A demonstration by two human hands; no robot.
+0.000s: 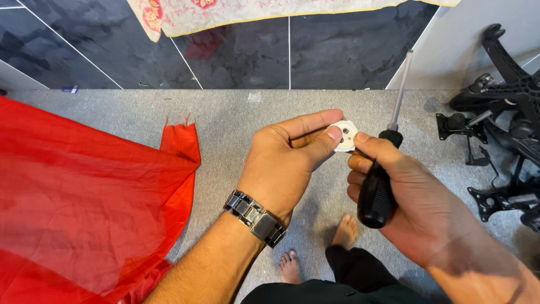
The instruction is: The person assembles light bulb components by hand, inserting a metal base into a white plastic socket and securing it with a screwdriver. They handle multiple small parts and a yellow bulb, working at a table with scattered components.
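Note:
My left hand pinches a small round white plastic part between thumb and forefinger; a metal watch sits on that wrist. My right hand grips a screwdriver by its black handle, with the metal shaft pointing up and away. The right forefinger tip touches the white part's edge. Both hands are held together above a grey carpet.
A red cloth spreads over the carpet on the left. Black metal chair or stand parts lie at the right. Dark glossy tiles and a patterned pale fabric are beyond. My bare feet show below.

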